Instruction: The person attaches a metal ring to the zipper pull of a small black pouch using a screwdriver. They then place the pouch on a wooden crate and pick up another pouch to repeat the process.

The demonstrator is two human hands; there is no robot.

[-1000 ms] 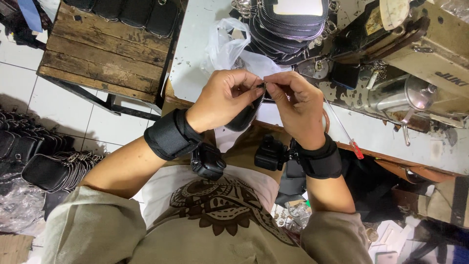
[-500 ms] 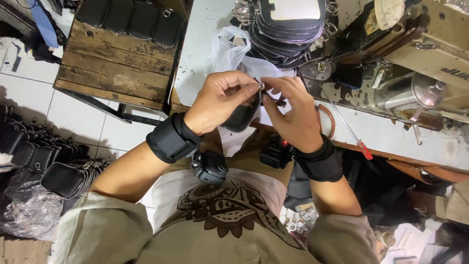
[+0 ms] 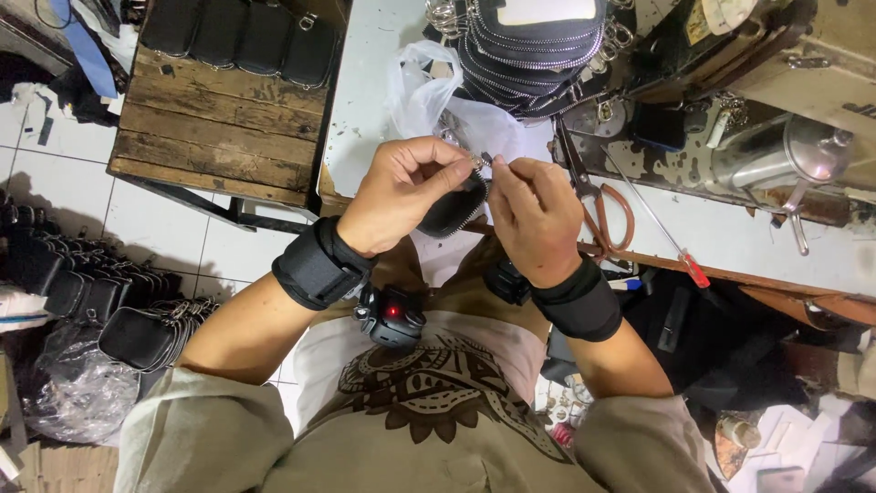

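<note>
Since half a second ago both hands have drifted a little lower and nearer the table edge, and the camera has tipped so that more of the table shows; the grip itself looks unchanged.

From the head camera, I see my left hand (image 3: pixel 401 194) curled almost shut, thumb and forefinger pinched on the top edge of a small dark pouch (image 3: pixel 453 208) with a silver zip running round its rim. The pouch hangs between the two hands, just in front of the table (image 3: pixel 365 110) edge and above my chest. My right hand (image 3: pixel 534 217) is closed too, its fingertips pinching a small metal zip pull (image 3: pixel 484 161) at the top of the pouch, touching the left thumb and forefinger there. Both wrists wear black straps.

Behind the hands, on the table, lies a crumpled clear plastic bag (image 3: pixel 422 91), and beyond it a stack of pouches (image 3: pixel 534 46) of the same dark kind with bright zips. Scissors (image 3: pixel 598 196) with reddish handles lie just right of my right hand, and a thin screwdriver (image 3: pixel 657 233) lies at an angle beside them. A sewing machine (image 3: pixel 776 137) fills the right end of the table. To the left, a wooden bench (image 3: pixel 214 146) carries a row of finished pouches, and more are heaped on the floor (image 3: pixel 55 183) at the left edge.
</note>
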